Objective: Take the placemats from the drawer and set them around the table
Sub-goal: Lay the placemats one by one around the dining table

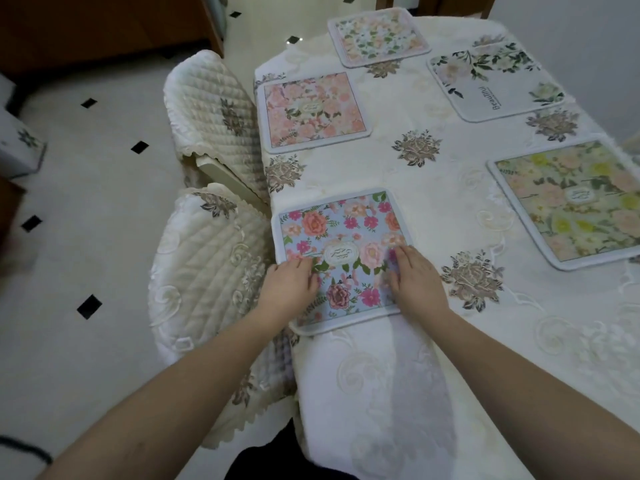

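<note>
Blue floral placemat [341, 251] at the tabletop's [398, 375] near-left edge, lying directly under our grip: left hand [289, 287] and right hand [414, 278] spread flat, pressing its near half.

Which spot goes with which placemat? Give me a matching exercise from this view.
Things:
1. blue floral placemat
2. pink floral placemat
3. yellow-green floral placemat
4. white placemat printed "Beautiful"

Places:
A. right edge, nearer the camera
B. under both hands
C. far right
D. left edge, by the farther quilted chair

Pairs: 1-B, 2-D, 3-A, 4-C
</note>
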### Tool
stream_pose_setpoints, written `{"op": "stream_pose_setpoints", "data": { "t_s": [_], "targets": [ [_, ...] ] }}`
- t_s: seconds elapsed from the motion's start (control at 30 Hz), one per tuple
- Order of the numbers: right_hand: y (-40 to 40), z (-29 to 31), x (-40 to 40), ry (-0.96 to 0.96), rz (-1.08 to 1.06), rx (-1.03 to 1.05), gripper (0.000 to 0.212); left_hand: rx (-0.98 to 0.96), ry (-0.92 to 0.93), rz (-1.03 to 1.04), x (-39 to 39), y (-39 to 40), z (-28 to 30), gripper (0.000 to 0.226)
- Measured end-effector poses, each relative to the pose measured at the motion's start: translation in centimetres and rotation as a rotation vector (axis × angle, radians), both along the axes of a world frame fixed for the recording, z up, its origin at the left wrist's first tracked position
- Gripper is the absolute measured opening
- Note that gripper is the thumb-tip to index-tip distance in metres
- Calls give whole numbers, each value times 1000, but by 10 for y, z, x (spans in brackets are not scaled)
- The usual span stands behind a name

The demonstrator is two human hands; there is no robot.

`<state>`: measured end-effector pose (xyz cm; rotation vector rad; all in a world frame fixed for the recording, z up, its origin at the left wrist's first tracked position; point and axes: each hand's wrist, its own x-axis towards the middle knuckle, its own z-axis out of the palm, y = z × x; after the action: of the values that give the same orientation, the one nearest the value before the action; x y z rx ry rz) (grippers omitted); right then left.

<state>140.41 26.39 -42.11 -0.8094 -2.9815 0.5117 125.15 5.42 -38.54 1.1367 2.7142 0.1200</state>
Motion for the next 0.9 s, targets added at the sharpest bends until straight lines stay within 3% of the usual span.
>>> {"op": "stream_pose_setpoints", "data": {
  "t_s": [0.27, 0.47, 0.57, 0.7, 0.9],
  "targets": [
    [-23, 4, -100, 2, 136, -30, 54, 86, 14, 6, -62, 45, -18, 57],
    [-24, -13, -158, -72, 162, -29, 58, 62, -110, 53, -91, 67, -48, 60],
    [-22, -22, -175, -97, 181, 2, 56, 91, -89, 48, -96, 68, -64, 70],
    [-20, -31, -184, -81, 275, 75, 63, 129, -12, 36, -96, 64, -77, 61],
    [9, -37, -180, -73, 209, 61, 61, 140, -33, 42, -98, 64, -76, 62]
  ]
}}
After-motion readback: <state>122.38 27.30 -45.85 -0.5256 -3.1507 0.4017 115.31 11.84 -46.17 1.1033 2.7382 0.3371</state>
